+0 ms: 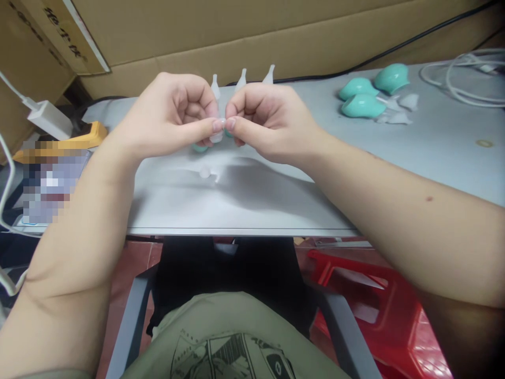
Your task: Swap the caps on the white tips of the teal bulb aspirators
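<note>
My left hand (pixel 183 113) and my right hand (pixel 262 118) meet above the table, thumb and fingertips pinched together. Between them is a small translucent white plastic piece (pixel 216 138), mostly covered by the fingers. Behind the hands rise three translucent pointed nozzles: a left one (pixel 215 87), a middle one (pixel 241 79) and a right one (pixel 269 75). Bits of teal bulb (pixel 200 148) peek out under my fingers. Nearer the table's front edge lies a small whitish plastic part (pixel 205 171), in the shadow of my hands.
Several teal bulbs (pixel 363 106) lie at the back right beside loose translucent tips (pixel 399 117). A coiled white cable (pixel 453 89) and a yellowish ring (pixel 484 143) are farther right. At left are a white charger (pixel 49 120) and a yellow object (pixel 94 134). Cardboard (pixel 236 31) walls the back.
</note>
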`<state>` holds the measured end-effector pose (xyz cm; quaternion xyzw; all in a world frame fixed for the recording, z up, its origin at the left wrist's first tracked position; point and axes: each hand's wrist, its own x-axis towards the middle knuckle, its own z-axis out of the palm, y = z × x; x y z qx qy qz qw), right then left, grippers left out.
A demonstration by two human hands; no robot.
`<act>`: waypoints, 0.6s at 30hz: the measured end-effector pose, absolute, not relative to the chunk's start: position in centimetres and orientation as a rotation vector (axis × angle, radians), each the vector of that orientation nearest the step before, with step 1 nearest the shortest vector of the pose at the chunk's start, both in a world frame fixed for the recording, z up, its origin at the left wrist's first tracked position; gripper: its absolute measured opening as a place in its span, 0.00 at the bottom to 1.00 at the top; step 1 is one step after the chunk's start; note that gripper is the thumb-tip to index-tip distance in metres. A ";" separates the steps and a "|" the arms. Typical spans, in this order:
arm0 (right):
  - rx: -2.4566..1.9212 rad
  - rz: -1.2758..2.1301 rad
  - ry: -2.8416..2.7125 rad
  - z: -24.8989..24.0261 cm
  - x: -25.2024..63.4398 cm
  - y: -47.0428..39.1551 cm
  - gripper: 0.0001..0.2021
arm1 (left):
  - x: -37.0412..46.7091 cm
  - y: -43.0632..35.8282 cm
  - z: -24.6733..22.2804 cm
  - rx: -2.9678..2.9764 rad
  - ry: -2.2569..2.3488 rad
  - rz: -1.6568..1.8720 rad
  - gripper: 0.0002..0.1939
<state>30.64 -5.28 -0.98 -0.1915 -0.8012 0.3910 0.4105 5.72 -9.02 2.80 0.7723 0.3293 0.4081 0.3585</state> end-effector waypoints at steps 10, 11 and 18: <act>-0.378 1.324 -1.925 -1.9 30.2 -4.7 0.21 | 4.5 -8.5 3.3 2.086 0.855 0.931 0.18; -0.393 1.351 -1.912 -1.9 30.2 -4.7 0.20 | 4.5 -8.3 3.2 2.094 0.853 0.923 0.18; -0.385 1.415 -1.897 -2.0 30.0 -4.7 0.17 | 4.6 -8.4 3.2 2.145 0.888 0.907 0.20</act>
